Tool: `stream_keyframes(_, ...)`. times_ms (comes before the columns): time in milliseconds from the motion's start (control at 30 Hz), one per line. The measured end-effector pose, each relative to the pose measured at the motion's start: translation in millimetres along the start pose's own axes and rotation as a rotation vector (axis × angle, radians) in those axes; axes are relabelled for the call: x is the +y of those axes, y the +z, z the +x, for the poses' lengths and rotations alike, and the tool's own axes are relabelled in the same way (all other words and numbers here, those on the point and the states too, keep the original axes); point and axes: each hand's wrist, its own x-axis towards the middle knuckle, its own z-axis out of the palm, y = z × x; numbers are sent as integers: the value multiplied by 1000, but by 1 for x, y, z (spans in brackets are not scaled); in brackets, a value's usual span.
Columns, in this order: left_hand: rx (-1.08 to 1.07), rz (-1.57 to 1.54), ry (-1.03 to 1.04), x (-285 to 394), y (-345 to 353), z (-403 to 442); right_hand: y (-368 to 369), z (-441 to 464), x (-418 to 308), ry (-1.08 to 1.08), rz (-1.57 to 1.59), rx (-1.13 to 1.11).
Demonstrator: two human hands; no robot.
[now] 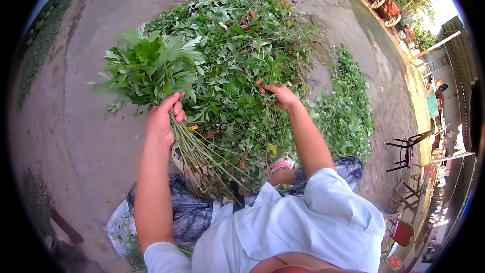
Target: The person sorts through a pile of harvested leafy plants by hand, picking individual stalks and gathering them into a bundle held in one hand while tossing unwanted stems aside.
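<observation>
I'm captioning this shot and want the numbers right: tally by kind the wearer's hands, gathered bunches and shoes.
Hands: 2 (left hand, right hand)
Gathered bunches: 1 (leafy bunch, in the left hand)
Shoes: 2 (left shoe, partly hidden; right shoe)
Total: 5

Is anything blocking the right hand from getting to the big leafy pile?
Nothing that I can see. The right hand is right at the pile, fingers by the leaves. The left hand holds its bunch off to the left.
</observation>
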Motion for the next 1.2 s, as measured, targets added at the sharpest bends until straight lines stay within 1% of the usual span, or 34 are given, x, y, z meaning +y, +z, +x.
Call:
stream_keyframes(33,-32,-37,-27,0,0,2,14,0,-4,-25,-42,-75)
stream_keyframes(67,-27,-29,-19,0,3,3,27,-3,-9,-31,-35,-84)
stream_keyframes(133,-63,-53,-13,-1,13,4,60,-13,-30,-9,-42,-231)
stream_keyframes(200,-221,-65,12,-1,18,5,83,-11,-45,13,-89,-254)
stream_keyframes(267,-264,-19,-36,4,20,0,112,-19,-67,1,-315,-313)
stream_keyframes(300,-346,35,8,7,22,-2,134,-32,-86,-24,-592,-164)
stream_keyframes(333,-344,40,14,10,24,-4,140,-27,-83,-30,-590,-168)
stream_keyframes(400,-497,-9,61,14,31,-10,152,-15,-78,-444,-981,-321)
stream_keyframes(433,-533,36,121,15,36,-12,158,-12,-78,-495,-1009,-444)
stream_keyframes(467,-535,38,121,15,37,-13,162,-15,-78,-497,-1008,-443)
stream_keyframes(533,-458,-66,117,11,37,-11,171,-25,-77,-668,-1212,-329)
stream_keyframes(567,-462,-65,115,7,38,-10,177,-30,-74,-468,-1128,-267)
stream_keyframes(600,-373,-84,122,3,40,-10,177,-31,-66,-469,-1129,-262)
stream_keyframes(667,-193,-122,130,-7,41,-8,168,-23,-39,-725,-1434,-100)
stream_keyframes(700,-113,-128,112,-12,39,-5,160,-12,-23,-722,-1555,-89)
stream_keyframes(733,-117,-129,113,-21,36,1,155,-9,-14,-722,-1558,-86)
stream_keyframes(800,-56,-131,116,-33,33,8,141,-11,-1,-965,-1527,115)
stream_keyframes(833,-15,-146,92,-32,33,6,134,-13,2,-889,-1504,117)
stream_keyframes(867,-16,-145,93,-34,31,8,129,-13,6,-889,-1503,119)
stream_keyframes(933,-48,-126,82,-35,31,8,122,-14,12,-804,-1535,118)
stream_keyframes(1000,-52,-99,61,-38,31,6,118,-13,15,-805,-1555,139)
stream_keyframes(1067,-3,-98,26,-38,32,7,120,-12,13,-779,-1607,161)
stream_keyframes(1100,6,-41,42,-36,35,4,120,-14,9,-613,-1681,109)
stream_keyframes(1133,7,-40,40,-29,36,-1,119,-17,2,-612,-1679,107)
stream_keyframes(1200,-95,-99,-26,-16,34,-7,106,-28,-14,-114,-1079,-412)
